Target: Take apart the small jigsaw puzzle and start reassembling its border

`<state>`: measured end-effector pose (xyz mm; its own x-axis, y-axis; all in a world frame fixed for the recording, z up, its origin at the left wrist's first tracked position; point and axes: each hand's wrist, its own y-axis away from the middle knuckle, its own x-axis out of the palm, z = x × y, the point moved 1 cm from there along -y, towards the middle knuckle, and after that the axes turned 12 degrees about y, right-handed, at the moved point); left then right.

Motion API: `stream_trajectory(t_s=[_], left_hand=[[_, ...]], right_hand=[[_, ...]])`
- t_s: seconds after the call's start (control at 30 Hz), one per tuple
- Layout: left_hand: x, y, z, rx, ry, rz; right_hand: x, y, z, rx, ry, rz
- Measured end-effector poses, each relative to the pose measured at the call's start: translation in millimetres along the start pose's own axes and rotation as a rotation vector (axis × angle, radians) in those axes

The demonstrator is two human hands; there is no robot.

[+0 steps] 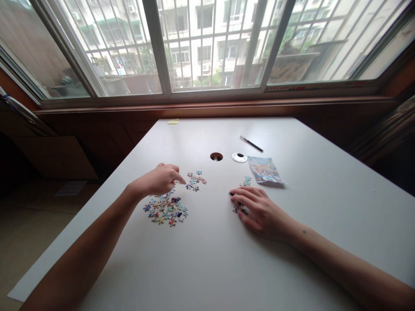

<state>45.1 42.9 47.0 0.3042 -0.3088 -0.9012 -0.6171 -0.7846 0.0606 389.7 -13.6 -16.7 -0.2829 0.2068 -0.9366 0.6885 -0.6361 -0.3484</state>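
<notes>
My left hand (pixel 164 178) hovers over the back of a loose pile of jigsaw puzzle pieces (pixel 167 211). Its index finger is stretched out toward a smaller cluster of puzzle pieces (pixel 194 183), and nothing shows in its grip. On the right, my right hand (pixel 256 209) rests low with fingers spread over a small group of dark puzzle pieces (pixel 239 208), partly hiding them. One fingertip touches a dark puzzle piece (pixel 231 194). Just beyond that hand lie a few light teal pieces (pixel 247 180).
A creased printed picture sheet (pixel 265 169) lies right of the pieces on the white table (pixel 201 268). Farther back are a black pen (pixel 252 144), a round cable hole (pixel 216 157), its silver cover (pixel 239 157) and a yellow sticky note (pixel 173 122). Barred windows stand behind.
</notes>
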Motion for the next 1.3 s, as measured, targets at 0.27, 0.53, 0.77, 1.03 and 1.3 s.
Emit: stream_trajectory(t_s=[0.27,0.53,0.77,1.03,1.3], left_hand=[[52.2,-10.4,-49.7,0.127,-0.045,0.183],[9.5,-0.4,-29.6,0.054,0.000,-0.016],[-1.7,6.6,-7.2,-0.026,0.069,0.208],[2.7,5.0,-1.6,-0.066,0.143,0.248],[20.4,-8.4,-13.7,0.085,0.313,0.112]], right_hand=[[0.9,0.0,-0.6,-0.011,0.011,0.024],[3.3,0.1,-2.0,-0.016,-0.009,0.012],[5.4,3.8,-6.2,-0.150,0.038,0.066],[-2.6,1.6,-0.3,-0.067,-0.002,0.087],[1.9,2.9,-3.5,-0.079,0.005,0.070]])
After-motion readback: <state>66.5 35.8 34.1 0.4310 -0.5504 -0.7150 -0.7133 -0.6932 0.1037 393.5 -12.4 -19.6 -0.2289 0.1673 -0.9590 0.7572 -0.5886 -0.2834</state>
